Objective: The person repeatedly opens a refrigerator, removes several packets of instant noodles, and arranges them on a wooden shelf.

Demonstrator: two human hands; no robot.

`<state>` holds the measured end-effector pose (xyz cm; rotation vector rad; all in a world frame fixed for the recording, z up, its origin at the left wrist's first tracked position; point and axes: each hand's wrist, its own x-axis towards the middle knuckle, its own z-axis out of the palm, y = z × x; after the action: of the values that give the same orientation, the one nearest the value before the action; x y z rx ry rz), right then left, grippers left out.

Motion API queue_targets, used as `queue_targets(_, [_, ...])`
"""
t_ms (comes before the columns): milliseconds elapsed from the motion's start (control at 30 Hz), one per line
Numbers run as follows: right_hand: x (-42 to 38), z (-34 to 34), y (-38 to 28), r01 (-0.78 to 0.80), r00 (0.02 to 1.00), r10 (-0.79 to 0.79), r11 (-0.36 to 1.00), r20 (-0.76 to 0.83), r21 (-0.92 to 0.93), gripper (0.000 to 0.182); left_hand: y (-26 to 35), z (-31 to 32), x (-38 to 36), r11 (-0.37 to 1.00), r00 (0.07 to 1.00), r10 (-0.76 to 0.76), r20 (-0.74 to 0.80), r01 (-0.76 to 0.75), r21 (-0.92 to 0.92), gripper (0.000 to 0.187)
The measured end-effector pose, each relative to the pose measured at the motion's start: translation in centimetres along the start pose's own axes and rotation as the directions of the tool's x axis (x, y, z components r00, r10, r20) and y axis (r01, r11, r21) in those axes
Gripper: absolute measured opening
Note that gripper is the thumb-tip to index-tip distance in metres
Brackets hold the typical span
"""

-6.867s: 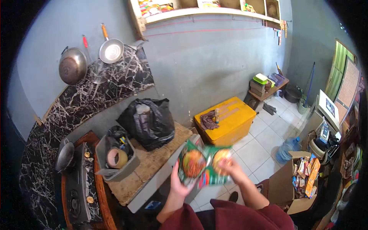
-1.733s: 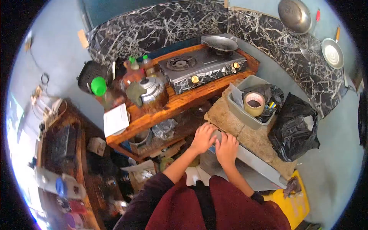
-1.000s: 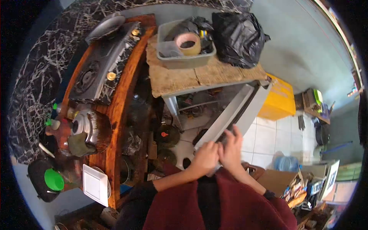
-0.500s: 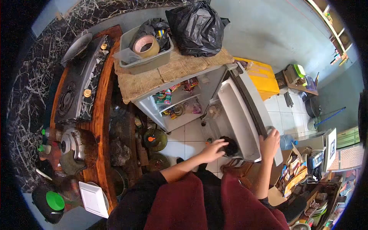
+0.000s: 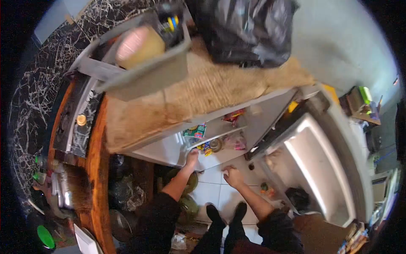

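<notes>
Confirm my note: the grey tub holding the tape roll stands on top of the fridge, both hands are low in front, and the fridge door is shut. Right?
One slip: the head view shows the fridge door standing open, not shut. The grey tub, tape roll and hands are as you noted.

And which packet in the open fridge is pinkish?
The pinkish packet lies below the shelf, at the right. The green packet and red packet are above the shelf; the yellow packet, also below, is nearer the left hand.
</notes>
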<state>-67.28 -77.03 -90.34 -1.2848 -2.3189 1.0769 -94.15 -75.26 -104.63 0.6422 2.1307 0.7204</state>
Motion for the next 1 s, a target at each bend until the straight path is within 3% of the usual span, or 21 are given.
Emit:
queue_targets(33, [3.6, 1.6, 0.8, 0.078, 0.996, -0.074, 0.994, 0.045, -0.077, 0.02, -2.3, 1.2, 4.5, 1.0, 1.0, -0.01, -0.021, 0.011, 0.022, 0.021])
queue_targets(100, [9.1, 5.5, 3.2, -0.043, 0.983, 0.02, 0.992, 0.185, 0.122, 0.02, -6.6, 1.9, 11.8, 0.911, 0.912, 0.28, -0.299, -0.351, -0.215, 0.021])
queue_targets(133, [11.5, 8.5, 4.5, -0.06, 0.995, 0.038, 0.967, 0.092, 0.249, 0.02, -4.7, 0.6, 11.3, 0.908, 0.896, 0.303, -0.323, -0.375, -0.188, 0.021])
queue_targets(167, [13.9, 11.0, 5.5, -0.07, 0.997, 0.075, 0.928, 0.0, 0.366, 0.02, -1.7, -0.1, 10.8, 0.907, 0.939, 0.185, -0.29, -0.277, -0.317, 0.022])
queue_targets(233, [16.5, 11.3, 4.2, -0.101, 0.993, 0.115, 0.921, -0.015, 0.377, 0.027, 4.8, -1.5, 8.3, 0.732, 0.985, -0.158, -0.073, 0.067, -0.679, 0.026])
queue_targets(267, [18.5, 14.7, 5.7, -0.006, 0.993, 0.069, 0.842, -0.096, 0.539, 0.026, 7.2, -1.8, 7.3, 0.634, 0.97, -0.241, 0.028, 0.179, -0.752, 0.028])
queue_targets(300, [19.3, 13.2, 4.5, -0.097, 0.994, 0.106, 0.813, 0.018, 0.574, 0.026, 9.6, -2.1, 6.6, 0.614, 0.961, -0.265, 0.082, 0.234, -0.754, 0.031])
queue_targets(333, [20.5, 15.4, 4.9, 0.063, 0.98, 0.08, 0.748, -0.185, 0.66, 0.027, 7.1, -2.7, 10.4, 0.876, 0.988, 0.065, 0.142, 0.012, -0.482, 0.033])
queue_targets(367, [20.6, 14.0, 3.9, -0.046, 0.992, 0.114, 0.716, -0.052, 0.697, 0.035, 4.3, -3.1, 14.5, 0.902, 0.882, 0.432, 0.19, -0.424, -0.085, 0.037])
queue_targets(400, [21.5, 13.6, 3.6, -0.118, 0.989, 0.145, 0.749, 0.012, 0.651, 0.032, 1.7, -3.6, 18.4, 0.671, 0.681, 0.702, 0.209, -0.731, 0.127, 0.04])
queue_targets(467, [23.8, 15.2, 4.4, -0.197, 0.98, 0.176, 0.775, 0.095, 0.601, 0.03, 0.3, -3.8, 21.7, 0.636, 0.614, 0.756, 0.227, -0.607, -0.476, 0.046])
queue_targets(500, [24.9, 16.5, 5.3, -0.15, 0.987, 0.153, 0.823, 0.04, 0.548, 0.024, 0.6, -3.9, 21.7, 0.593, 0.58, 0.805, 0.125, -0.792, -0.145, 0.046])
queue_targets(533, [24.9, 16.9, 5.2, -0.102, 0.992, 0.123, 0.867, -0.01, 0.488, 0.02, -0.2, -3.8, 22.8, 0.551, 0.552, 0.829, 0.088, -0.834, 0.036, 0.046])
queue_targets(567, [24.4, 16.6, 5.5, -0.032, 0.993, 0.068, 0.938, -0.092, 0.344, 0.014, -0.9, -3.8, 23.6, 0.5, 0.522, 0.852, 0.05, -0.838, 0.22, 0.046])
queue_targets(600, [23.9, 16.5, 5.2, -0.041, 0.994, 0.074, 0.938, -0.085, 0.345, 0.014, 0.5, -3.7, 22.1, 0.645, 0.676, 0.737, -0.014, -0.697, 0.312, 0.045])
queue_targets(667, [23.2, 15.6, 3.9, -0.059, 0.951, 0.262, 0.679, -0.166, 0.732, 0.016, 3.8, -3.3, 17.2, 0.802, 0.875, 0.447, -0.188, -0.298, 0.517, 0.044])
queue_targets(733, [22.9, 13.3, 2.4, -0.064, 0.967, 0.238, 0.581, -0.095, 0.811, 0.018, 6.2, -2.6, 13.0, 0.714, 0.871, 0.373, -0.319, -0.05, 0.698, 0.043])
queue_targets(800, [23.2, 11.7, 1.6, -0.101, 0.976, 0.211, 0.213, 0.055, 0.972, 0.031, 8.2, -2.1, 9.3, 0.597, 0.856, 0.368, -0.364, 0.083, 0.798, 0.042])
queue_targets(867, [22.6, 9.9, 1.0, -0.039, 0.985, 0.171, 0.206, 0.003, 0.978, 0.027, 9.0, -2.2, 6.3, 0.507, 0.869, 0.392, -0.303, 0.072, 0.859, 0.042])
queue_targets(900, [22.0, 8.8, 0.8, -0.035, 0.99, 0.142, 0.284, -0.006, 0.958, 0.024, 8.9, -2.4, 5.0, 0.494, 0.886, 0.395, -0.242, 0.017, 0.869, 0.042])
queue_targets(1000, [20.3, 7.2, 0.7, -0.022, 0.995, 0.103, 0.346, -0.014, 0.938, 0.018, 4.4, -2.7, 5.6, 0.668, 0.949, 0.312, -0.056, -0.177, 0.723, 0.045])
